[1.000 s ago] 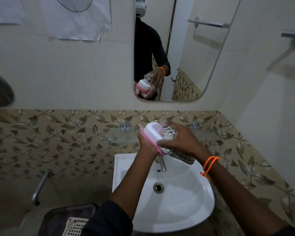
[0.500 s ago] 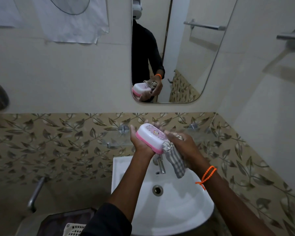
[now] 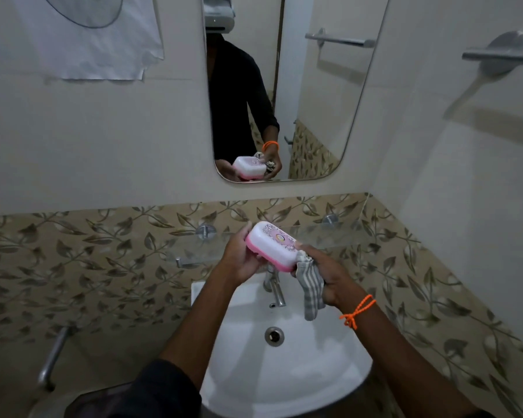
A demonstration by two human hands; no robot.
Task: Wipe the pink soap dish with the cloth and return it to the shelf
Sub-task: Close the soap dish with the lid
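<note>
The pink soap dish [image 3: 269, 245], with a white patterned lid and pink base, is held tilted above the sink. My left hand [image 3: 239, 257] grips its left end from below. My right hand [image 3: 323, 273] holds a grey striped cloth [image 3: 310, 285] bunched against the dish's right end, with the cloth's tail hanging down. A clear glass shelf [image 3: 320, 233] on metal pegs runs along the leaf-patterned tiles just behind the dish.
A white sink [image 3: 314, 372] with a metal tap [image 3: 274, 286] lies under my hands. A mirror [image 3: 314, 101] on the wall reflects the dish and hands. A towel rail [image 3: 501, 54] juts out at the upper right. A metal pipe [image 3: 53, 357] stands at lower left.
The dish has tipped flatter, its lid now facing up. My right hand slid the cloth from the lid's top down to the dish's right end, and the cloth now hangs loose.
</note>
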